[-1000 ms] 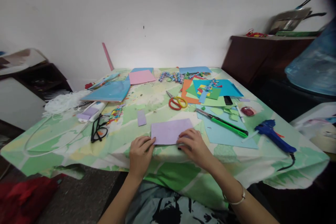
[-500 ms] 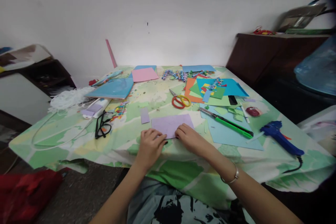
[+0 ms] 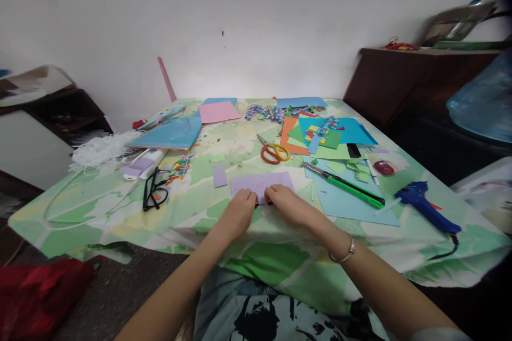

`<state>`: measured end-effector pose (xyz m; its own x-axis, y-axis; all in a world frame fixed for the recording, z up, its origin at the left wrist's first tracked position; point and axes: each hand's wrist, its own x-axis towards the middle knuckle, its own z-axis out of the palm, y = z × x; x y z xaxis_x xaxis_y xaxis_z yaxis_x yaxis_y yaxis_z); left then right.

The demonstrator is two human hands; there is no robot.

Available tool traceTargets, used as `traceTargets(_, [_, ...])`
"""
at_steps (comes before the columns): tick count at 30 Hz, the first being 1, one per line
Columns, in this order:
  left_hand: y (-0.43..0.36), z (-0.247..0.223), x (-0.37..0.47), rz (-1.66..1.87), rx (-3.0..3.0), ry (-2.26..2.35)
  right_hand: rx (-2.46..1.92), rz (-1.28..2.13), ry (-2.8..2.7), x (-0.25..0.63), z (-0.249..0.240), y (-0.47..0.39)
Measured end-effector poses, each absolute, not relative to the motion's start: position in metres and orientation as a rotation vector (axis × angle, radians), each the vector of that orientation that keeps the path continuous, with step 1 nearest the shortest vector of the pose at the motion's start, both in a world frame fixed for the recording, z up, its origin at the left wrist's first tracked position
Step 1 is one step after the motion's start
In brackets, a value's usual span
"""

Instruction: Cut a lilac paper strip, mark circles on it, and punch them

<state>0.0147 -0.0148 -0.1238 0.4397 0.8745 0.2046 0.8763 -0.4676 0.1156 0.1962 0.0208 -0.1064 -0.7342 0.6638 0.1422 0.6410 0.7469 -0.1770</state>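
Observation:
A purple sheet of paper (image 3: 262, 182) lies flat near the front edge of the table. Along its near edge, my left hand (image 3: 243, 210) and my right hand (image 3: 283, 203) sit close together, fingers curled and closed on that edge. The fingertips are partly hidden under the hands. A small purple paper piece (image 3: 220, 176) rests just left of the sheet. Beyond the sheet are scissors (image 3: 273, 152) with one red and one yellow handle. To the right, a green utility knife (image 3: 346, 185) lies across a light blue sheet (image 3: 344, 203).
At the right edge lies a blue glue gun (image 3: 428, 206) with its cord. Black glasses (image 3: 155, 192), a blue folder (image 3: 170, 133) and white string (image 3: 102, 148) are on the left. Coloured sheets (image 3: 294, 136), a pink sheet (image 3: 219, 112) and rolled paper pieces (image 3: 264, 112) lie farther back.
My left hand has moved right along the near edge of the purple sheet, closer to my right hand. Its fingers are now more curled. The view has shifted slightly.

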Motion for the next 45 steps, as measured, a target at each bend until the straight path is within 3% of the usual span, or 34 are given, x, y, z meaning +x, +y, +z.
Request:
traceTargets(7, [0.001, -0.124, 0.009, -0.311, -2.757, -1.686, -1.019, 0.157, -2.774, 0.195, -0.095, 0.017])
traceTargets(20, [-0.010, -0.116, 0.016, -0.561, -2.788, -1.576, -1.108, 0.064, -2.755, 0.187, -0.103, 0.013])
traceTargets(31, [-0.002, -0.123, 0.025, -0.397, -2.703, -1.700, -1.107, 0.075, -2.745, 0.207, -0.102, 0.016])
traceTargets(45, [-0.005, -0.114, -0.014, -0.493, -2.790, -1.647, -1.196, 0.252, -2.683, 0.225, -0.101, 0.029])
